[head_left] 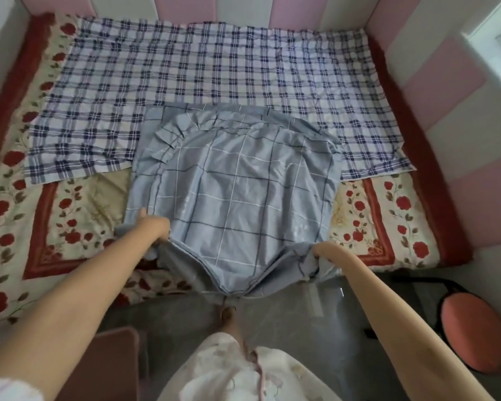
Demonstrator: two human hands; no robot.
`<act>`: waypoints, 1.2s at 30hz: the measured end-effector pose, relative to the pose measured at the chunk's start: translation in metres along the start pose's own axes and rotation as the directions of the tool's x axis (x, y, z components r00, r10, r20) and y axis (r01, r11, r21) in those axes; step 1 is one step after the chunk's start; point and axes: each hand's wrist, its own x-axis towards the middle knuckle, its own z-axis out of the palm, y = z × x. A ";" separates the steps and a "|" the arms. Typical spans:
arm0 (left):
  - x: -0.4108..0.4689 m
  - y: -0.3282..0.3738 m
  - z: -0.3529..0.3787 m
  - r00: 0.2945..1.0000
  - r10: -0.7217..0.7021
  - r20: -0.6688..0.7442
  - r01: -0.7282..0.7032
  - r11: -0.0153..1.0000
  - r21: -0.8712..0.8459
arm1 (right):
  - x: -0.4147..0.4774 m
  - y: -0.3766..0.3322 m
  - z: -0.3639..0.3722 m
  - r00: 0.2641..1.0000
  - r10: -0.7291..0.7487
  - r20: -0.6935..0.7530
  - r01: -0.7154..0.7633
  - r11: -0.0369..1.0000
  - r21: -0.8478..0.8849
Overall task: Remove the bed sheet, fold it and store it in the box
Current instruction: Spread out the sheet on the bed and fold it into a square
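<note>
A light blue bed sheet with a wide check and a ruffled edge lies folded into a rough square at the near middle of the bed, its near end hanging over the bed's edge. My left hand grips the sheet's near left edge, fingers curled under the cloth. My right hand grips the near right corner, its fingers partly hidden in the folds. No box is in view.
A navy and white plaid cloth covers the far half of the bed over a red floral blanket. Pink and white padded panels wall the bed. A round pink stool stands on the grey floor at right.
</note>
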 end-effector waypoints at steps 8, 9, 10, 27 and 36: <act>0.078 0.046 -0.116 0.940 0.195 -0.281 -0.228 0.969 -0.093 | 0.067 -0.026 -0.088 0.947 -0.105 -0.304 0.249 0.837 0.487; 0.087 0.056 -0.129 0.929 0.223 -0.295 -0.261 0.961 -0.095 | 0.077 -0.031 -0.097 0.936 -0.077 -0.342 0.260 0.807 0.530; 0.096 0.067 -0.147 0.917 0.254 -0.308 -0.295 0.951 -0.096 | 0.093 -0.030 -0.108 0.931 -0.053 -0.360 0.259 0.792 0.553; 0.386 0.296 -0.425 0.703 0.259 -0.663 -0.502 0.840 -0.205 | 0.501 -0.051 -0.351 0.834 -0.256 -0.489 0.300 0.954 0.012; 0.494 0.382 -0.501 0.373 0.426 -0.824 -0.543 0.821 0.178 | 0.594 -0.051 -0.337 0.115 -0.898 -0.424 0.406 0.432 -0.805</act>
